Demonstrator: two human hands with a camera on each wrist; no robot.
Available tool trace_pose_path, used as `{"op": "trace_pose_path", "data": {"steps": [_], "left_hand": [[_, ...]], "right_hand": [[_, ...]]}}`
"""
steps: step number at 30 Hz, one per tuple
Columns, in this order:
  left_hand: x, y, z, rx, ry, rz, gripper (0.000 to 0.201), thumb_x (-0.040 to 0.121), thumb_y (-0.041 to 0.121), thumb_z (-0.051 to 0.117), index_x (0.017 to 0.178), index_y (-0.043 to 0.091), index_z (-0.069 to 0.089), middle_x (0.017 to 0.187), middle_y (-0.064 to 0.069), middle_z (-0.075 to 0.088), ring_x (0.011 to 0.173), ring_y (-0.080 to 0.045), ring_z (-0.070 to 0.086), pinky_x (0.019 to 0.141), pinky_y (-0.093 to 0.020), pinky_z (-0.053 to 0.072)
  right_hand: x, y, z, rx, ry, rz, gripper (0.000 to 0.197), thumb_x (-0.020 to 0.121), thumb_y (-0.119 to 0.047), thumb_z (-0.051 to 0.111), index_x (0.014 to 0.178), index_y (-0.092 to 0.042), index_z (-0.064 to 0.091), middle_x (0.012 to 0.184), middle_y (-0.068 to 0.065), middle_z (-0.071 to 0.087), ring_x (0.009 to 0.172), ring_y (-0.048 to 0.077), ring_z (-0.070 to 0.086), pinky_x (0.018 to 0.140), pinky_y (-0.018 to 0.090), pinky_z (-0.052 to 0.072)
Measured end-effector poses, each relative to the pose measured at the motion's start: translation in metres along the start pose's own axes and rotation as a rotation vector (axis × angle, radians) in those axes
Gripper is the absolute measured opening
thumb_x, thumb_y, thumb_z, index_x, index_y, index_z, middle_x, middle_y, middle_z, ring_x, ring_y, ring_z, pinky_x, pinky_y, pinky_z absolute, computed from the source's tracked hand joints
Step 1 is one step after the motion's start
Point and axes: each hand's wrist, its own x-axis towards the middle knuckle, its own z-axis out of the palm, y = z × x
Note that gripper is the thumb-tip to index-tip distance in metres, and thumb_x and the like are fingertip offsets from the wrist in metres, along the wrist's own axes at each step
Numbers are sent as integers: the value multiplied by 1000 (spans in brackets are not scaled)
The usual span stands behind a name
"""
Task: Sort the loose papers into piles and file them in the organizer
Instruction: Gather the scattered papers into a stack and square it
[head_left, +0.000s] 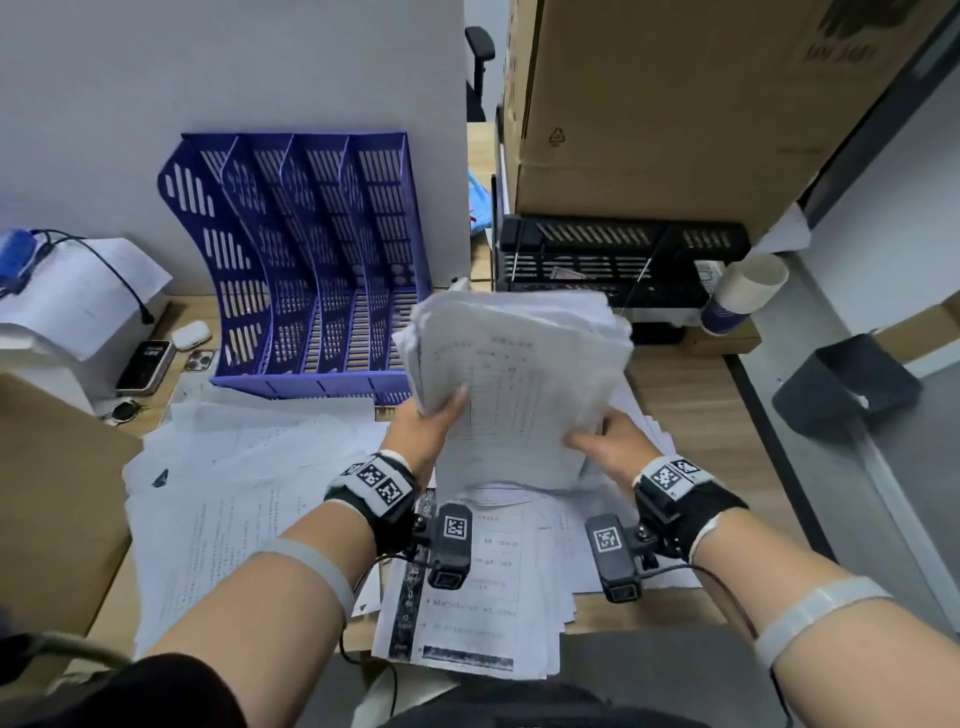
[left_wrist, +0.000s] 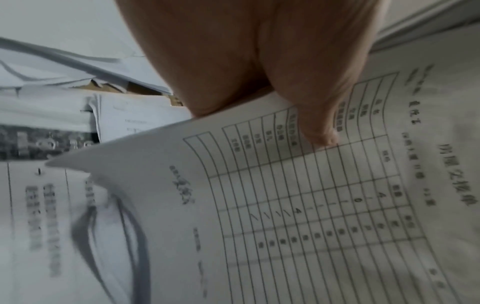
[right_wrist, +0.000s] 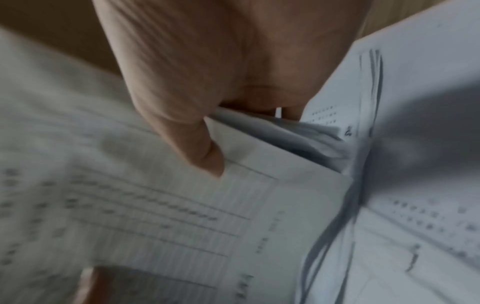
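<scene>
Your left hand (head_left: 427, 423) and right hand (head_left: 605, 441) both grip the paper stack (head_left: 519, 379) by its near edge; the blue organizer (head_left: 311, 260) stands beyond-left, nearer your left hand.

Even, soft indoor light in the head view; lines bend at its edges. The desk (head_left: 691, 395) shows only faint shadows. Both wrist views are dimmer; the stack (right_wrist: 182, 216) smears with motion blur, sharper in the left wrist view (left_wrist: 298, 205).
</scene>
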Motion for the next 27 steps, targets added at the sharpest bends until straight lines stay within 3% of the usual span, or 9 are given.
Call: {"op": "trace_pose_path", "data": {"steps": [4,6,9,11,13,16,20,23,27], "left_hand": [[-2,11,-2,-404,-27,-75,45,94,22,65,134,4,55,129,-15,66,121,-32,63,102,-54,48],[-2,12,-4,-484,-75,-87,43,99,22,56,139,8,50,133,-15,63,123,-32,61,97,-50,53],[-5,6,-7,-508,-110,-210,50,100,33,54,144,10,46,138,-18,59,125,-34,59,98,-52,52],[-7,2,-4,-505,-163,-268,44,100,36,54,137,13,55,137,-18,59,126,-36,58,108,-58,41],[-5,1,-2,-527,-147,-275,28,102,24,52,121,14,70,129,-18,65,119,-36,63,104,-56,44],[1,11,-7,-556,-76,-296,32,98,7,55,130,5,60,126,-20,67,115,-36,65,96,-51,52],[17,10,-35,-426,106,-271,31,94,8,61,125,9,62,115,-14,73,98,-26,73,77,-38,62],[19,-6,-46,-176,88,-243,30,94,10,61,125,9,63,114,-12,74,95,-24,70,76,-33,60],[24,-34,-47,233,112,-202,23,90,10,66,113,9,67,108,-14,74,81,-22,68,75,-34,58]], "right_hand": [[-2,15,-6,-77,-94,45,57,70,-48,80,113,-13,69,112,4,73,104,23,68,97,45,52],[-1,17,-9,258,-17,102,61,68,-37,85,116,-5,65,114,11,72,107,28,67,98,49,51],[1,15,-8,678,-74,177,58,71,-20,81,123,-1,62,118,17,69,112,33,65,101,46,50],[-1,14,1,683,-167,229,54,73,-18,77,123,-1,63,119,16,69,111,32,66,101,46,50],[-4,13,11,626,-184,256,51,75,-16,74,123,-5,63,123,14,68,114,31,63,106,49,43],[-2,4,2,406,-51,118,33,87,-12,70,119,-13,62,117,3,70,109,23,65,94,35,54],[15,-13,-38,-40,42,30,29,86,-26,73,112,-21,63,114,2,69,106,25,65,94,43,52],[20,-24,-60,14,211,21,34,85,-30,73,114,-15,66,105,-2,68,94,20,66,82,33,52],[40,-15,-55,168,210,65,24,88,-29,70,109,-19,63,122,0,64,104,22,64,93,39,52]]}}
